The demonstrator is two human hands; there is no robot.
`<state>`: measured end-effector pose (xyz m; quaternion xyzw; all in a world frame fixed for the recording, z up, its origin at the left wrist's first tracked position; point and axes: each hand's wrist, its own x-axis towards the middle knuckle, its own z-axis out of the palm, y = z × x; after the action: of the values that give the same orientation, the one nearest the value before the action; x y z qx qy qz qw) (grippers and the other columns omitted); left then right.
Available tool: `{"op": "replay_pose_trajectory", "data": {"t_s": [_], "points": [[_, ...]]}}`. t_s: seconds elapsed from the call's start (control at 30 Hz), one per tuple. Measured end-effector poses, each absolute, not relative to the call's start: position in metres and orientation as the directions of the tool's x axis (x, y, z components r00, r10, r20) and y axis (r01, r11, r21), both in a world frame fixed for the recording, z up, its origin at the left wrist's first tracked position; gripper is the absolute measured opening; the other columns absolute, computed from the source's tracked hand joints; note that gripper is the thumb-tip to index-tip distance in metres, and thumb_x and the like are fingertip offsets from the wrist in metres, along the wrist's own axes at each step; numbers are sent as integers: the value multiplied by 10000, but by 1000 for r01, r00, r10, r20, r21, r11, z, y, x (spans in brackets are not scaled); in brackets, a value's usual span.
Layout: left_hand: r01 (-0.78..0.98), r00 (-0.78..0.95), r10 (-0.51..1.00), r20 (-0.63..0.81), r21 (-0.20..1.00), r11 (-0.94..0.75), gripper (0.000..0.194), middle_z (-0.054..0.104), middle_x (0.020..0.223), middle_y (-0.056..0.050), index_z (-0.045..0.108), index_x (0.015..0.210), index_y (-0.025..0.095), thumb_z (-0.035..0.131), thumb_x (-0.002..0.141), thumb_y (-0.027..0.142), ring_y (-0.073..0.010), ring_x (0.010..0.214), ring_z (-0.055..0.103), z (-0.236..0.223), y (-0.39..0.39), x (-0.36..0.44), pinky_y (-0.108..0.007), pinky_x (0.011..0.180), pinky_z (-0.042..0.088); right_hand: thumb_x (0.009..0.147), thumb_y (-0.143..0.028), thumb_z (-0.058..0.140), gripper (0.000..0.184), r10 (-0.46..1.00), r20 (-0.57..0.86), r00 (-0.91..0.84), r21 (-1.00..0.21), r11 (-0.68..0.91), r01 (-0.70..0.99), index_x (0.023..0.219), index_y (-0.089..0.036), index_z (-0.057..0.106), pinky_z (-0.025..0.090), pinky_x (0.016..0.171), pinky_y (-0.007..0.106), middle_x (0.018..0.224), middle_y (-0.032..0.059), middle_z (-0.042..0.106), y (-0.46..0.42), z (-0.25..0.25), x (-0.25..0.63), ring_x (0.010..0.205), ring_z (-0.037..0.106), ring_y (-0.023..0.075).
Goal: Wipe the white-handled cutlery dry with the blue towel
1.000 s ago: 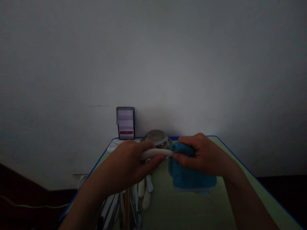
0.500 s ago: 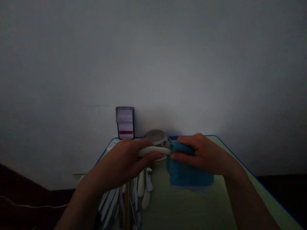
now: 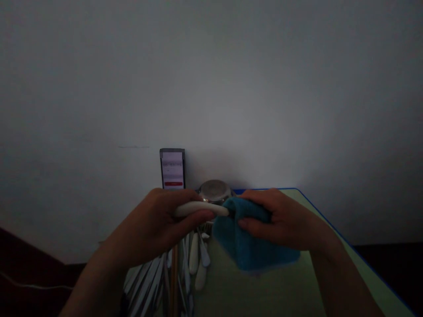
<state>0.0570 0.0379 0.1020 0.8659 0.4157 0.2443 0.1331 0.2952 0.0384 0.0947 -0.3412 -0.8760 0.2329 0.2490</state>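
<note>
One white handle (image 3: 200, 208) lies between the two hands, as I observe: left hand (image 3: 161, 215) gripping it, right hand (image 3: 279, 215) clasping a blue cloth (image 3: 254, 251) at its other end.

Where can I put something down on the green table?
Between the utensils and the right arm, on the near side of the blue cloth, the green table looks bare; so does the strip beyond that arm, by the table's right edge. Utensils crowd the left.

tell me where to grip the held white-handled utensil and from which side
Probably by the white handle, from the left: it's nearly level, its left end inside the left hand, its right end leading into the blue cloth in the right hand.
</note>
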Motion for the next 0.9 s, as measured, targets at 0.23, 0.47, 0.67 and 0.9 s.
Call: {"op": "replay_pose_trajectory", "data": {"t_s": [0.23,0.47,0.67,0.9], "points": [[686,535,779,327,370,-627,272,559,504,56,646,773,168,524,855,398,-63,428,505,102,35,67,-165,428,315,777,-286,562,154,742,363,-564,-495,666,558,692,-159,543,270,447,173,540,-70,445,39,91,287,461,401,42],[687,543,777,320,363,-629,264,570,508,53,645,784,172,522,853,395,-67,422,505,103,34,69,-168,426,316,751,-224,546,127,729,403,-554,-500,682,534,644,-156,530,255,446,172,504,-80,398,40,91,285,436,373,33],[686,543,782,308,375,-624,268,551,492,54,644,763,177,516,854,393,-66,418,500,102,34,70,-167,417,307,706,-151,512,96,711,431,-555,-521,699,490,611,-160,509,265,446,170,487,-87,364,38,92,286,419,340,32],[700,545,779,309,344,-626,264,550,498,55,638,763,183,515,857,397,-64,421,501,102,32,68,-173,425,305,701,-137,498,66,696,412,-588,-551,704,448,648,-155,532,276,435,167,502,-82,380,39,93,288,432,349,39]]}}
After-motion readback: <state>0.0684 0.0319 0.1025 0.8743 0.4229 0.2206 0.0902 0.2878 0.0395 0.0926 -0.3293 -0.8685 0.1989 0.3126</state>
